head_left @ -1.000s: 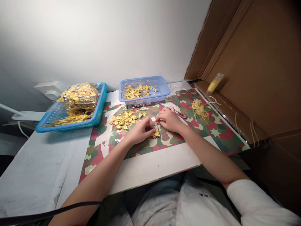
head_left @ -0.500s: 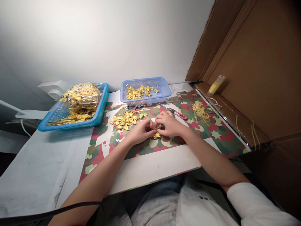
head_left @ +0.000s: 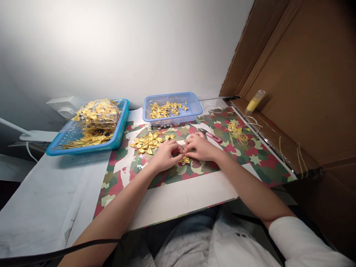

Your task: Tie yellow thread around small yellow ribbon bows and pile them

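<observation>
Yellow bow [head_left: 184, 160] is being pinched between left hand [head_left: 166, 155] and right hand [head_left: 200, 146], fingertips pressed together over it, low above the camo-print mat [head_left: 250, 155]. Loose bow pile [head_left: 148, 141] is lying just behind left hand, pink snips [head_left: 210, 135] just behind right hand. Small blue basket [head_left: 194, 111] and big blue tray [head_left: 119, 129] are being kept farther back

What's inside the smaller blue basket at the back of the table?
The smaller blue basket holds a loose scatter of little yellow ribbon bows, mostly toward its left side. Its near wall hides the bottom front edge, so anything lying there cannot be seen.
</observation>
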Action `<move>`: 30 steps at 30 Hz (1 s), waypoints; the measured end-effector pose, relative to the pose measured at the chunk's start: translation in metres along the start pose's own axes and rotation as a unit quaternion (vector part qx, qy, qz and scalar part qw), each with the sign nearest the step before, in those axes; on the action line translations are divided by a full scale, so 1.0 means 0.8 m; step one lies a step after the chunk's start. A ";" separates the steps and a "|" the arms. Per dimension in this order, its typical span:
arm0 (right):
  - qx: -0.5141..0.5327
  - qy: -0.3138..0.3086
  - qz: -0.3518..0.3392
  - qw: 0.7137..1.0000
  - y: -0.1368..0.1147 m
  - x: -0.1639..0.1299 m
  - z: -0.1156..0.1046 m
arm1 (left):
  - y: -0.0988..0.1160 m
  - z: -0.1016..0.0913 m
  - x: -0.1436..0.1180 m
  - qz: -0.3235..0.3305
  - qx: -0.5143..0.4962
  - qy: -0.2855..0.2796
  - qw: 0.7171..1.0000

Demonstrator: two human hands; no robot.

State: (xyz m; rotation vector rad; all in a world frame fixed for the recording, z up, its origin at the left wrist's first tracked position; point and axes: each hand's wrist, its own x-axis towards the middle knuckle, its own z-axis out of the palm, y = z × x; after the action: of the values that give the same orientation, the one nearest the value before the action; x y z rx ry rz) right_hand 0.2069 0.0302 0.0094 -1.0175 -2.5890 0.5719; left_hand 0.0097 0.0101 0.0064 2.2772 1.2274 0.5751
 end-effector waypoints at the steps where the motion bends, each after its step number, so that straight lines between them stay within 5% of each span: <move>1: 0.001 0.001 0.001 1.000 0.000 0.000 0.000 | 0.000 0.000 0.000 0.000 0.013 -0.004 1.000; 30: 0.027 -0.022 0.022 0.999 -0.010 0.000 -0.008 | -0.001 0.004 0.000 -0.011 -0.037 -0.043 0.998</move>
State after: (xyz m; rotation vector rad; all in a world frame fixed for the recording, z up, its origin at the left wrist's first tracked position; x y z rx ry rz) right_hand 0.2048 0.0261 0.0185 -1.0581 -2.5789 0.6794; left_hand 0.0111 0.0094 0.0035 2.2017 1.1682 0.5001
